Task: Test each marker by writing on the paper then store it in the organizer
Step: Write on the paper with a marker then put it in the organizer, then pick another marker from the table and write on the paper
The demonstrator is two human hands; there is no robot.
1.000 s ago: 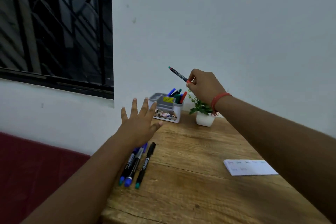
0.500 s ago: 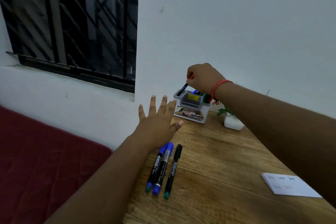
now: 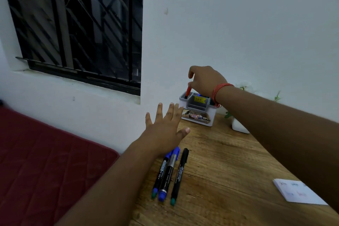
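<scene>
On the wooden desk (image 3: 229,170), near its left edge, three capped markers (image 3: 169,174) lie side by side, not yet stored. Above them the left hand (image 3: 165,128) hovers with fingers spread, holding nothing. Farther right, at the far wall, the right hand (image 3: 205,80) pinches a red-capped marker (image 3: 187,92), apparently half inside the organizer's (image 3: 198,110) left compartment. Released while tilted, it could tip out. At the near right lies the paper (image 3: 297,192).
</scene>
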